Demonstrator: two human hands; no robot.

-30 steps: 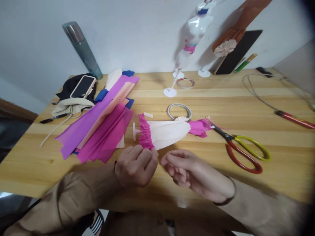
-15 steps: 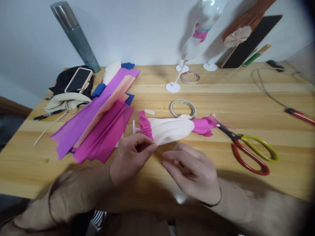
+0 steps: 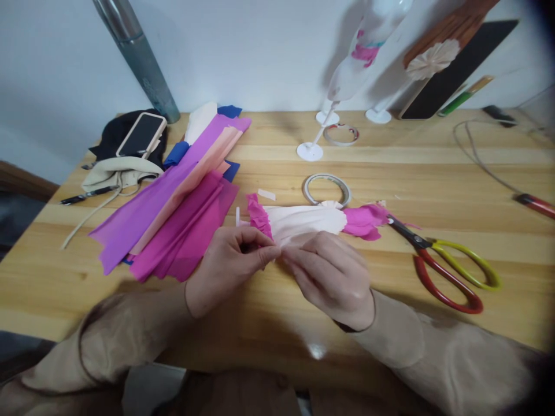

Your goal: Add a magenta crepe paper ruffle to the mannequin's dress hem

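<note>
A small paper dress (image 3: 310,221), cream with a magenta frill at one end and a magenta top at the other, lies across the wooden table (image 3: 390,173). My left hand (image 3: 229,268) pinches the lower edge of the frilled hem, fingers closed. My right hand (image 3: 329,277) meets it from the right, its fingertips pinched on the same edge of the dress. A ring of tape (image 3: 327,189) lies just behind the dress.
Sheets of purple, pink and magenta crepe paper (image 3: 173,202) fan out at the left. Red and yellow scissors (image 3: 446,266) lie to the right. A phone (image 3: 141,134) on dark cloth, a grey bottle (image 3: 139,55), white mannequin stands (image 3: 310,151) and a cable (image 3: 481,156) sit further back.
My right hand has moved left and up from open air to the dress hem, closing its fingers against my left hand's. The view has shifted slightly downward.
</note>
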